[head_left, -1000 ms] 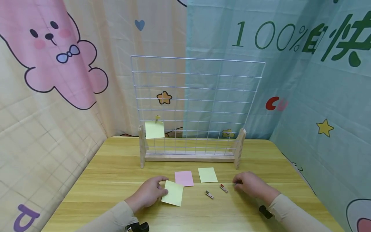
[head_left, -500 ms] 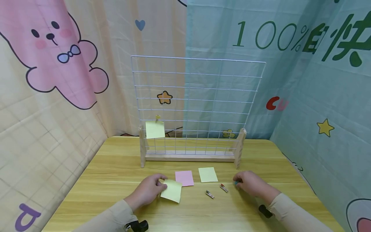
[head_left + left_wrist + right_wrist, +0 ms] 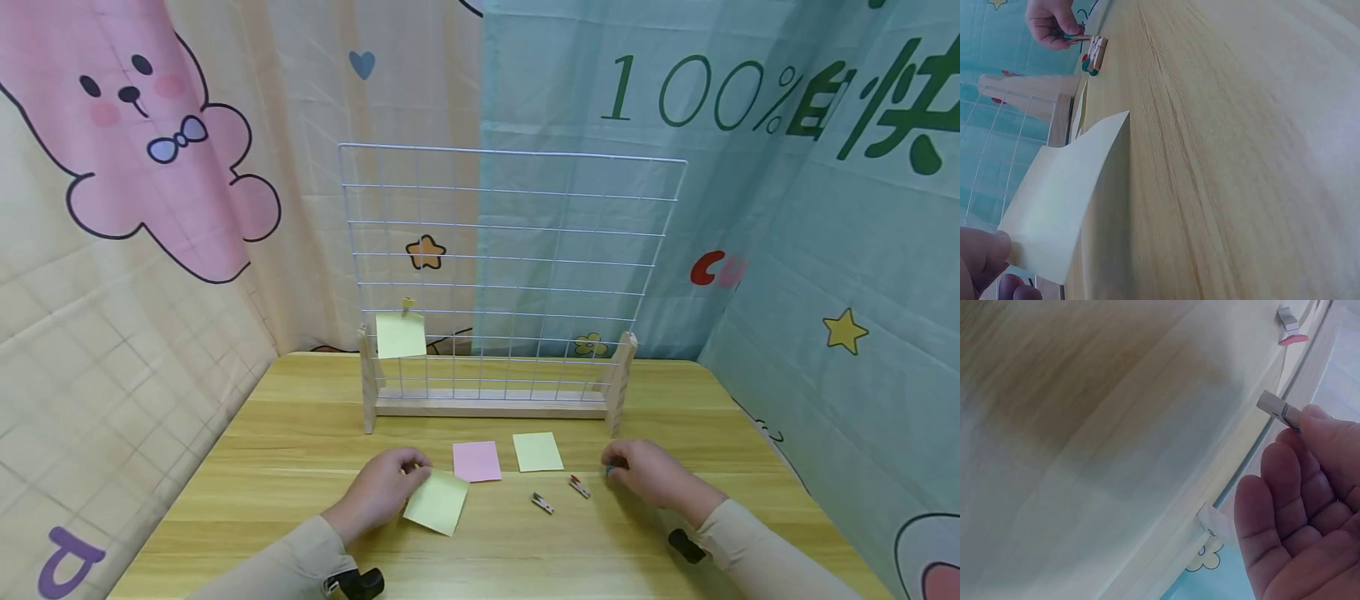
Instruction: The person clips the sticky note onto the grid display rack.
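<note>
My left hand [image 3: 380, 492] pinches a yellow-green sticky note [image 3: 437, 502] at its upper left corner; in the left wrist view the note [image 3: 1060, 194] tilts up off the table. Over on the right, my right hand [image 3: 654, 477] grips a small wooden clothespin [image 3: 1280, 410] between thumb and forefinger, its jaw end sticking out. Between the hands lie two more clothespins, one plain-looking [image 3: 542, 503] and one with a red end [image 3: 579, 487]. Behind them rest a pink sticky note [image 3: 477, 462] and another yellow-green one [image 3: 537, 452].
A white wire grid [image 3: 510, 261] stands upright in a wooden base [image 3: 491, 408] at the back of the table [image 3: 300, 433]. On its lower left hangs a yellow-green note [image 3: 401, 336] under a yellow clip [image 3: 407, 305]. Printed curtains [image 3: 810, 250] enclose the table.
My left hand has drawn the sticky note slightly leftward and turned it. A blue bit has come into sight at my right fingertips, while that hand has hardly moved.
</note>
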The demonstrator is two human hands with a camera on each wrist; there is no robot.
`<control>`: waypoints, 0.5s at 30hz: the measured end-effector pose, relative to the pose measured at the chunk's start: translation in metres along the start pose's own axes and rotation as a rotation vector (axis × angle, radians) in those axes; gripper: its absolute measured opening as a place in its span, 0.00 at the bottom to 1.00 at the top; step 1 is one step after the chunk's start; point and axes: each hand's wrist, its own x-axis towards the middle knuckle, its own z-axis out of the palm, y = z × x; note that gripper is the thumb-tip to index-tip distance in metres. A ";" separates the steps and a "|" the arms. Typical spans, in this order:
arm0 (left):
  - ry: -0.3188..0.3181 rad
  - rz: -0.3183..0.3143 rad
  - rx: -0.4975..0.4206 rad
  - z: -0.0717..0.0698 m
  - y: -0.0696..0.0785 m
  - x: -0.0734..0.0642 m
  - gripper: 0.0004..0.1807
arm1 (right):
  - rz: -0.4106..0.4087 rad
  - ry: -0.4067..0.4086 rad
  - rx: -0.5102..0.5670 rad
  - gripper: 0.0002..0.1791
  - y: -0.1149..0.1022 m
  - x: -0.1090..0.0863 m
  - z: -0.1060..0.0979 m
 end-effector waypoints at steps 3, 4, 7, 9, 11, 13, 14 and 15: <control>0.005 -0.007 -0.009 -0.001 0.002 0.000 0.03 | -0.002 0.018 0.011 0.05 -0.003 0.000 0.001; 0.004 -0.012 -0.017 -0.001 0.002 0.000 0.03 | -0.002 0.026 0.014 0.05 -0.004 0.000 0.001; -0.001 -0.017 -0.031 -0.001 0.004 0.000 0.04 | 0.015 0.044 0.035 0.05 -0.008 0.001 0.002; -0.003 -0.017 -0.045 -0.001 0.004 0.001 0.04 | 0.036 0.050 0.055 0.05 -0.010 0.002 0.003; 0.003 -0.008 -0.050 -0.001 0.004 0.003 0.06 | 0.051 0.048 0.075 0.05 -0.013 0.003 0.003; 0.013 0.003 -0.052 -0.002 0.005 0.004 0.07 | 0.059 0.047 0.091 0.06 -0.015 0.004 0.002; 0.018 0.008 -0.054 -0.003 0.005 0.005 0.08 | 0.057 0.048 0.096 0.06 -0.016 0.004 0.002; 0.024 0.011 -0.062 -0.004 0.006 0.005 0.09 | 0.054 0.050 0.099 0.06 -0.018 0.003 0.002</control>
